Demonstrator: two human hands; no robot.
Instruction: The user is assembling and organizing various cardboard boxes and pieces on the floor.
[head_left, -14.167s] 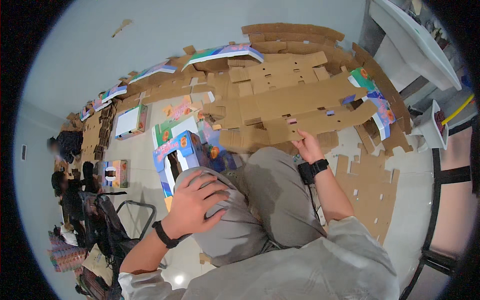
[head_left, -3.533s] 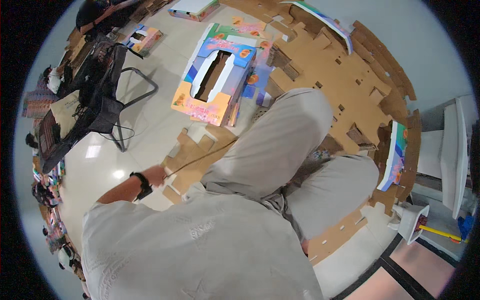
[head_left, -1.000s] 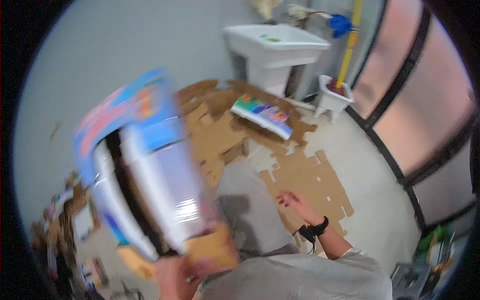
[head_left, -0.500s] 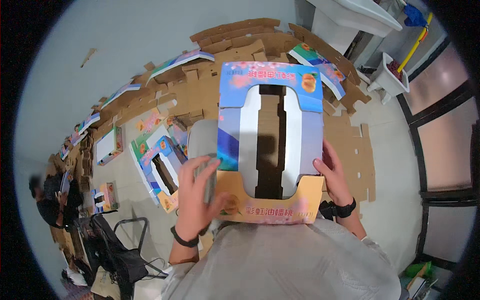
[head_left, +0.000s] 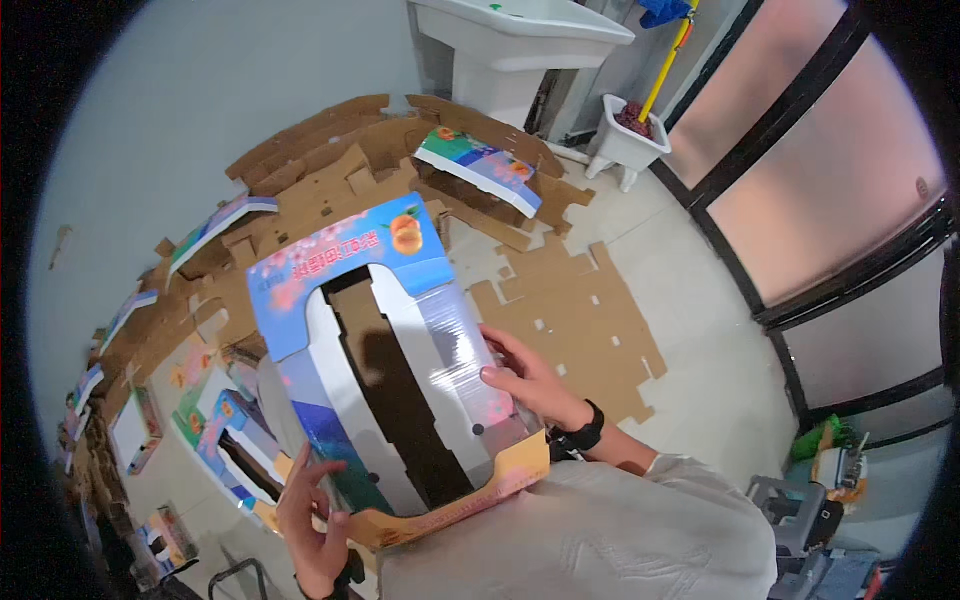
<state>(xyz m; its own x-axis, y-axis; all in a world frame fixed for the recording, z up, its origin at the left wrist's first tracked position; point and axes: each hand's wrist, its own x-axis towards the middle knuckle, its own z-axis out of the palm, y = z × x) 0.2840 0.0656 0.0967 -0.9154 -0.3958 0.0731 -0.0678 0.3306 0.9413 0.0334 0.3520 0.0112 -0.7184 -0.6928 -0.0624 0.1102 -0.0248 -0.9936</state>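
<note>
A fruit carton (head_left: 440, 330), blue and purple with printed peaches and blossoms, rests tilted against my lap. White inner flaps (head_left: 447, 365) flank a long opening down to brown cardboard inside. At the near end its orange end flap (head_left: 520, 462) stands raised, and two small round holes show beside it. My right hand (head_left: 535, 385) grips the carton's right side, thumb on top and the other fingers partly hidden behind the edge. By the near left corner is my left hand (head_left: 318, 525), its fingers apart; contact with the carton is unclear.
Flattened brown cardboard (head_left: 580, 320) covers much of the floor. A similar carton (head_left: 235, 450) stands at left, with a white-topped one (head_left: 136, 430) beyond. Another printed piece (head_left: 480, 165) lies ahead. At the back are a white sink (head_left: 530, 35) and a mop bucket (head_left: 630, 140); black-framed doors (head_left: 800, 200) stand right.
The view has swung right, and the carton now sits turned and tilted. Its orange near flap, flat before, is raised. My left hand has dropped toward the near left corner.
</note>
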